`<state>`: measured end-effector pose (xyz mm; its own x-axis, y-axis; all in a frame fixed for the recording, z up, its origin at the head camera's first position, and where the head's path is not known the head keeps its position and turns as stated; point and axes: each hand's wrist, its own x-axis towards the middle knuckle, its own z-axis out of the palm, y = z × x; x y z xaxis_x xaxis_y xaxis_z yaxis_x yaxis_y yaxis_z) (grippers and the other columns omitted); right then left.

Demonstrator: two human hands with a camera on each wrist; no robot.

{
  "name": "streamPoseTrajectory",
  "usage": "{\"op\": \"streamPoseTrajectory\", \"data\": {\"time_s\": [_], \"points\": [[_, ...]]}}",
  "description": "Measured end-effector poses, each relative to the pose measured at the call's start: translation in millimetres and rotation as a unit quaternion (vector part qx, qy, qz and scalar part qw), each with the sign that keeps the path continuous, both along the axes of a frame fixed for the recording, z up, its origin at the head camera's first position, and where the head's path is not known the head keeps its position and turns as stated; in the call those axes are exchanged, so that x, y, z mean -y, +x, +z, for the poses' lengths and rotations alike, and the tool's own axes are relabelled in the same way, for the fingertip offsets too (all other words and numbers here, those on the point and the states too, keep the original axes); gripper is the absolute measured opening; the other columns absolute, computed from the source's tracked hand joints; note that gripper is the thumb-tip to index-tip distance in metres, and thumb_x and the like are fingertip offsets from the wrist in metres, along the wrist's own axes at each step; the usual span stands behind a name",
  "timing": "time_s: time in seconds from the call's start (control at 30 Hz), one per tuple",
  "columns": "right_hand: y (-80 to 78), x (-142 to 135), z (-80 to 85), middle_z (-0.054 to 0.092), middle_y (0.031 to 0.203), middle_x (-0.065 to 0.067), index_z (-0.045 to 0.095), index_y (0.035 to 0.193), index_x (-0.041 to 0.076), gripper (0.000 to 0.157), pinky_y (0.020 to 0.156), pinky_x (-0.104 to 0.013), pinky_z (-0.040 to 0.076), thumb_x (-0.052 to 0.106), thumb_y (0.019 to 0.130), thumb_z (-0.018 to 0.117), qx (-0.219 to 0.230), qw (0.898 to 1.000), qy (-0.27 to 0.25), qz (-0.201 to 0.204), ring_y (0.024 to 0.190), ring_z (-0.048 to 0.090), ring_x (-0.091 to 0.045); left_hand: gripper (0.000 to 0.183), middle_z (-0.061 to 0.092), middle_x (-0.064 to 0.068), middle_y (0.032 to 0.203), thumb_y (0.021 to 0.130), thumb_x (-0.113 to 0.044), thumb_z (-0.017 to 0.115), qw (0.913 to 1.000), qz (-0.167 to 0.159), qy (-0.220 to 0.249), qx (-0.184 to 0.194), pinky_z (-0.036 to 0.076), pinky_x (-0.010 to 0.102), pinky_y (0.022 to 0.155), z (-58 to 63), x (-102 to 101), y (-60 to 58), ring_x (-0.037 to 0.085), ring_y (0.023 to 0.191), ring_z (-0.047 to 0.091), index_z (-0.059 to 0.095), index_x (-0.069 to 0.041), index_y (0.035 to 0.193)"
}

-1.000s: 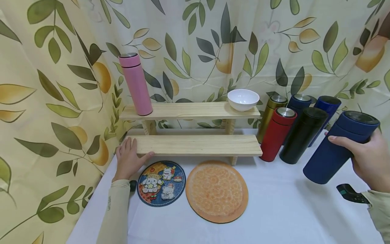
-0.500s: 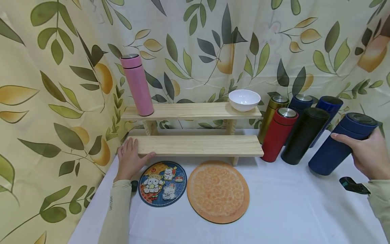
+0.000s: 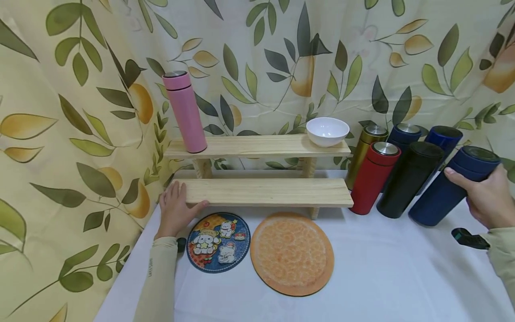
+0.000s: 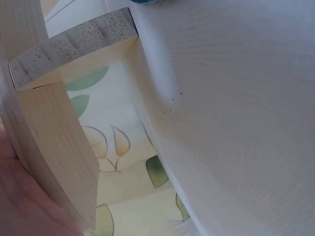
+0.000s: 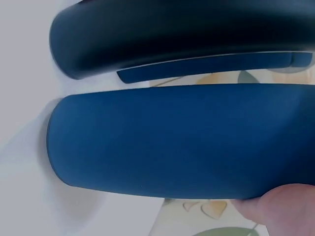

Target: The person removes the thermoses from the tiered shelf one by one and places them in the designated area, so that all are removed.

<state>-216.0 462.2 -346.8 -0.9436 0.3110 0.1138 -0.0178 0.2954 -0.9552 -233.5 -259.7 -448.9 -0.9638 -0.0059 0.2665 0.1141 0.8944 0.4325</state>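
Note:
In the head view my right hand [image 3: 493, 197] grips the upper part of a dark blue thermos [image 3: 446, 192], the thumb across its near side. In the right wrist view the thermos [image 5: 172, 142] fills the middle, its base close to or on the white cloth; contact is hard to tell. My left hand [image 3: 175, 209] rests at the left end of the lower board of a two-step wooden shelf [image 3: 265, 191], fingers laid over the top and thumb along the front edge. A pink thermos [image 3: 185, 114] and a white bowl [image 3: 327, 133] stand on the upper board.
Left of the held thermos stand a black thermos [image 3: 408, 181], a red one [image 3: 374, 181], a gold one [image 3: 359, 154] and blue ones behind. A cartoon round mat [image 3: 218, 243] and a tan round mat [image 3: 292, 254] lie before the shelf. A leaf-patterned curtain [image 3: 257, 80] hangs behind.
My right hand has lowered the dark blue thermos toward the cloth, beside the black one. The left hand stays at the shelf's end. The whole head view has shifted slightly.

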Motion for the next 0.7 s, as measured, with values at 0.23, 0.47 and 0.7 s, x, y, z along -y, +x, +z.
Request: {"op": "streamPoseTrajectory", "data": {"time_s": [0.23, 0.47, 0.7], "points": [[-6.1, 1, -3.4, 0.012, 0.176, 0.0, 0.004, 0.166, 0.037, 0.084, 0.125, -0.036, 0.005, 0.02, 0.109, 0.063, -0.01, 1.0, 0.005, 0.004, 0.162, 0.009, -0.016, 0.115, 0.016, 0.035, 0.171, 0.093, -0.067, 0.072, 1.0, 0.002, -0.002, -0.006, 0.001, 0.066, 0.124, 1.1, -1, -1.7, 0.049, 0.159, 0.012, 0.028, 0.013, 0.163], [-13.4, 6, -5.7, 0.012, 0.176, -0.001, 0.005, 0.166, 0.037, 0.084, 0.126, -0.037, 0.002, 0.016, 0.109, 0.063, -0.024, 1.0, 0.012, 0.011, 0.162, 0.007, -0.016, 0.114, 0.014, 0.034, 0.172, 0.093, -0.065, 0.072, 0.9999, 0.005, -0.005, 0.01, -0.001, 0.064, 0.125, -0.7, -1, -1.7, 0.047, 0.16, 0.011, 0.027, 0.011, 0.164], [-20.9, 12, -11.7, 0.029, 0.158, 0.014, 0.022, 0.157, 0.035, 0.081, 0.125, -0.027, 0.003, -0.001, 0.102, 0.069, -0.093, 0.988, -0.123, 0.022, 0.153, 0.022, -0.01, 0.115, 0.013, 0.034, 0.172, 0.093, -0.066, 0.072, 0.9999, 0.009, -0.004, 0.011, -0.001, 0.063, 0.125, -1.4, 0, -1.0, 0.047, 0.16, 0.01, 0.025, 0.011, 0.164]]}}
